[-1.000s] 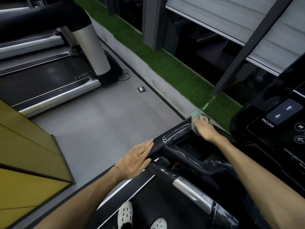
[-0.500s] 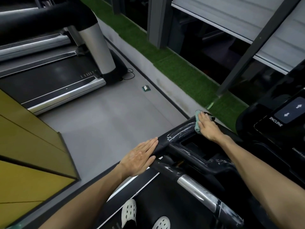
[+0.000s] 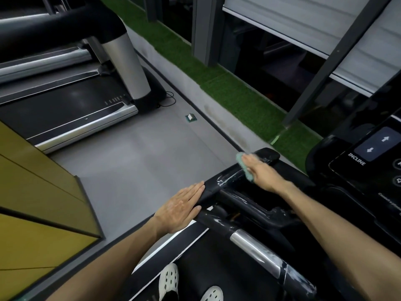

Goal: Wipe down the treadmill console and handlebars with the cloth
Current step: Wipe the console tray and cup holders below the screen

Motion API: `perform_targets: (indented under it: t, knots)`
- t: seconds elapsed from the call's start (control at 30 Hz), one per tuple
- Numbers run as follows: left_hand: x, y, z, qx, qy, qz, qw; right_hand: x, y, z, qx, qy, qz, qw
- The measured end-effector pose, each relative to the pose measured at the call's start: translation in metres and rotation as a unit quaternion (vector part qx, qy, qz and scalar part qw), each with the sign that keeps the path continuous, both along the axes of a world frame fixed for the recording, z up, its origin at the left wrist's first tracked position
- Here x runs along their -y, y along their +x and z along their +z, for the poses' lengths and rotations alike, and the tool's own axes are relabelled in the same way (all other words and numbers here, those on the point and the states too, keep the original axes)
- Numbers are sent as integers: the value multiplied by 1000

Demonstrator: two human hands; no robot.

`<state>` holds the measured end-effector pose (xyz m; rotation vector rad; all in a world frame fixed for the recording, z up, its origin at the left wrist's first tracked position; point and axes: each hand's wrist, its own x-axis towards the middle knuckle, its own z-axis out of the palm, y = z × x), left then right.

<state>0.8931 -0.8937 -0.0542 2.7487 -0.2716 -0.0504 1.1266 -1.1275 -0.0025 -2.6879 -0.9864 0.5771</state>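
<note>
A small teal cloth (image 3: pixel 241 162) lies on the glossy black left handlebar (image 3: pixel 225 182) of the treadmill, near its front end. My right hand (image 3: pixel 263 173) covers the cloth and presses it onto the bar with fingers stretched out; the hand is motion-blurred. My left hand (image 3: pixel 181 208) rests flat, fingers straight, against the bar's near end. Wet streaks show on the bar between the hands. At the right edge sits the black console (image 3: pixel 368 161) with its INCLINE arrows. A silver grip section (image 3: pixel 253 246) runs along the lower bar.
A second treadmill (image 3: pixel 65 105) stands at the upper left across a grey floor. Yellow panels (image 3: pixel 32 192) fill the left edge. A small green-and-white object (image 3: pixel 191 117) lies on the floor beside a strip of green turf (image 3: pixel 227 90). My white shoes (image 3: pixel 169 281) stand on the belt.
My right hand has slid the cloth back along the handlebar from its front tip toward me. My left hand stays flat on the bar's near end.
</note>
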Motion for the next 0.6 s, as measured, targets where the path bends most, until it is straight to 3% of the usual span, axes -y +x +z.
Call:
perform_targets:
  t: [0.1,0.2,0.3,0.47,0.6]
  knots:
    - [1,0,-2,7,5,7,1000,22,38,-2,22,-46,-141,989]
    - [2,0,-4,6,3,9,1000,24,36,-12,56,-40,-160,985]
    - [3,1,-3,10,2,5,1000,18,8,-15,20,20,-122,992]
    - [1,1,-2,5,-1,3,1000,-5,-56,-13,-9,107,95,990]
    - [1,1,-2,5,1,5,1000,-2,-35,-3,-17,84,80,993]
